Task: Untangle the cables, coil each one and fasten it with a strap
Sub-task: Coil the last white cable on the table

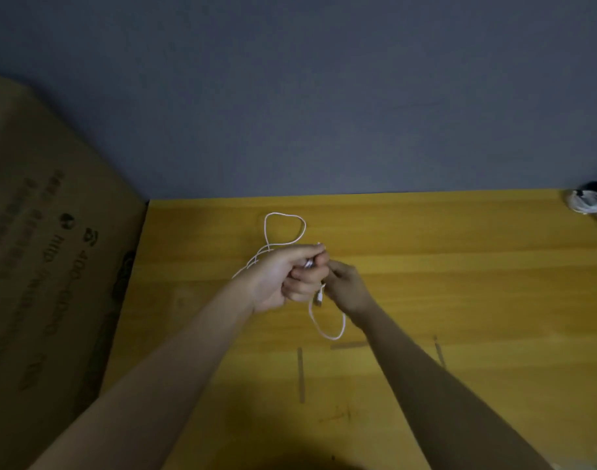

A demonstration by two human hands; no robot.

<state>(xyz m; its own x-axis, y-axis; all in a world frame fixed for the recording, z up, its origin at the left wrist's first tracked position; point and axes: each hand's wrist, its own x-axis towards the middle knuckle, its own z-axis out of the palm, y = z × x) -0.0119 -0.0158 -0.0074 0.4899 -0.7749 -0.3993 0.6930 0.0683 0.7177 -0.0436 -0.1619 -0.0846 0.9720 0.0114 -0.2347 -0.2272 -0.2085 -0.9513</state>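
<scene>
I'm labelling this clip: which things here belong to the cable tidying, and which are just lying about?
Part of the job:
white cable, held in both hands
left hand
right hand
strips on the table, probably straps
coiled cables at the far corner

Just lying about:
cardboard box
table

Cable (285, 228) on table (460, 283); box (46, 266) left.

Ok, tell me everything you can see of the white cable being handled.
The white cable is thin, smooth and still loose, not strapped. One loop lies on the yellow table beyond the hands; another hangs below them, ending in a small plug by the right hand. Strands trail past the left wrist. The left hand grips it in a fist; the right hand pinches it alongside.
</scene>
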